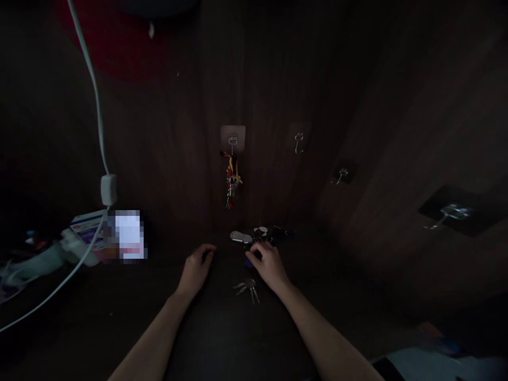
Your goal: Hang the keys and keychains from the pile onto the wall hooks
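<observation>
My right hand (pixel 270 263) is closed, thumb against fingers, on a small blue object (pixel 248 260) whose kind I cannot make out. A little to the left, my left hand (pixel 197 269) has its fingers curled together near the surface; a dim bluish patch shows at its fingertips, too dark to name. Between and in front of the hands lies a bunch of metal keys (pixel 249 286), fanned out. Just beyond my right hand sit a silvery oblong fob (pixel 241 237) and a dark cluster of key-ring items with a white oval tag (pixel 261 231).
Keys with a yellow and red cord (pixel 233 177) hang from a wall hook (pixel 233 138). Other hooks (pixel 299 143) (pixel 342 173) (pixel 454 211) are on the wood panels. A white cable (pixel 97 106) with an inline switch (pixel 108 190) runs down the left, past boxes (pixel 89 222).
</observation>
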Tool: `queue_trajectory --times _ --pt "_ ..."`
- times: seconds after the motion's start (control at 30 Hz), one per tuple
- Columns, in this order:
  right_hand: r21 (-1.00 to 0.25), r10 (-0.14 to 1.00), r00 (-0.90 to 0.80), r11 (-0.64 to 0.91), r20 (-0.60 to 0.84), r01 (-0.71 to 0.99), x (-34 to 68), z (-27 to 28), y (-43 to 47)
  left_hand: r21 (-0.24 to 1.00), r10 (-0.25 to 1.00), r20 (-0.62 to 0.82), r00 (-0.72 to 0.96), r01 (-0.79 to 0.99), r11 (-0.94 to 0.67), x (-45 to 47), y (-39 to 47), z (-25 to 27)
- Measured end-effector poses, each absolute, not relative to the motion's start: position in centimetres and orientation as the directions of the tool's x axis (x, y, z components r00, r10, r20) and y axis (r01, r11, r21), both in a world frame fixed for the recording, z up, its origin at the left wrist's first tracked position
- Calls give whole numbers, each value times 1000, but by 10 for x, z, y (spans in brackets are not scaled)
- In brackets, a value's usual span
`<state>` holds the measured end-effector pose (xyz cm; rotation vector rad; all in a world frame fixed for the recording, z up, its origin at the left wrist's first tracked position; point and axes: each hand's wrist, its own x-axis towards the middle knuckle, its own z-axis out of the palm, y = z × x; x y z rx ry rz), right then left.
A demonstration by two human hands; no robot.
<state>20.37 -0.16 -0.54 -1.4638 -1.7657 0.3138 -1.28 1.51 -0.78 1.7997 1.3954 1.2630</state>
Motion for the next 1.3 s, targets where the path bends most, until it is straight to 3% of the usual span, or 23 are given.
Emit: queue_trajectory --times 0.13,0.23,0.33,0.63,0.8,0.97,1.3 --pt "-904 956 87 232 280 360 207 -1 -1 770 889 449 87 468 -434 -6 10 -2" --pt "-977 983 25 181 185 112 204 7 -4 784 882 450 141 409 -466 5 1 5" --pt "-988 986 -71 154 153 1 199 13 -8 835 894 393 216 322 -446 16 -8 10" --pt "-976 982 -97 175 163 131 197 9 -8 913 926 297 232 215 -347 25 -12 15" --pt "-985 979 -124 166 160 43 197 10 -10 950 939 254 232 122 -287 24 -11 15" --pt "-986 971 -177 161 164 -28 196 11 -11 968 970 236 66 69 -240 19 -9 20" --pt "-940 932 -293 277 213 198 191 22 -20 973 971 208 120 75 -218 23 -12 22"
